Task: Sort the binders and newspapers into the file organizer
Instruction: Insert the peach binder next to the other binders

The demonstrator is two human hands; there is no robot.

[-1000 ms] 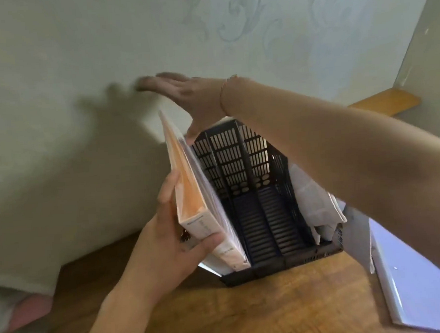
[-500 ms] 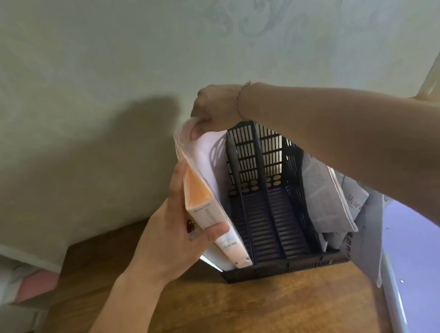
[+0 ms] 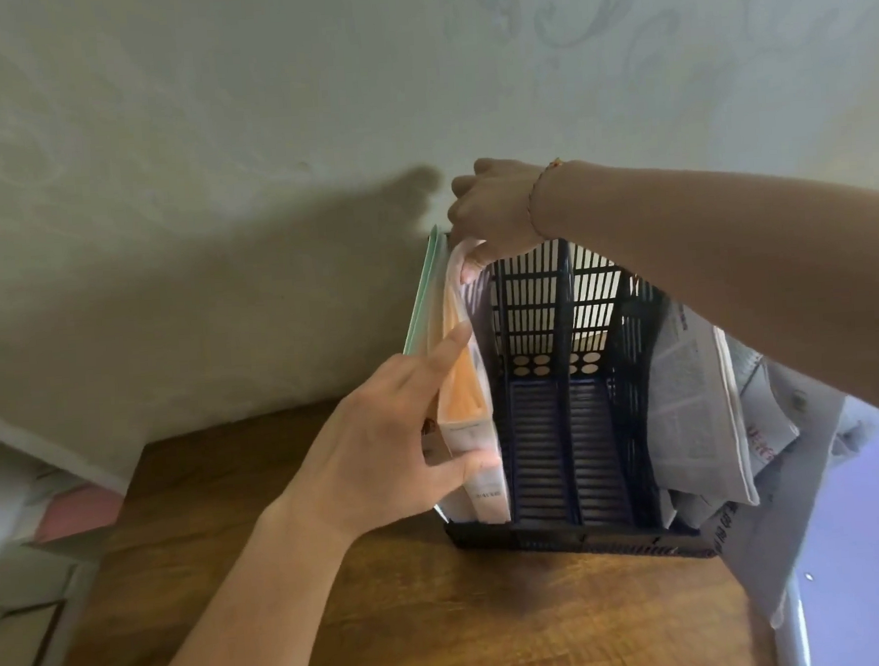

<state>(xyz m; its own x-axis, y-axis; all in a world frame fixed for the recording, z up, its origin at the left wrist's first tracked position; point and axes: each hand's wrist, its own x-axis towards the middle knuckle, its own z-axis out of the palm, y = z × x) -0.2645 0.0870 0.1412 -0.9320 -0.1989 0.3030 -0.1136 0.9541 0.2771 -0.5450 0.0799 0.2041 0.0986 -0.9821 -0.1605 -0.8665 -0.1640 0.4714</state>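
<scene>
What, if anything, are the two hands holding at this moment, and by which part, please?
Both hold the orange binder: the left hand grips its spine end near the front, the right hand pinches its top back corner, at the file organizer's leftmost slot.

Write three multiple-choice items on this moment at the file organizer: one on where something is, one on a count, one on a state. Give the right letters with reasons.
1. Where are the newspapers?
A. far-right slot of the file organizer
B. far-left slot
C. flat on the table

2. How many slots in the middle show bare floor?
A. none
B. two
C. four

3. What holds the orange binder?
A. nothing
B. the left hand alone
C. both hands

Key:
1 A: the folded papers stand at the right end.
2 B: two ribbed floors lie open between binder and papers.
3 C: the left hand grips its lower spine, the right hand pinches its top.
</scene>
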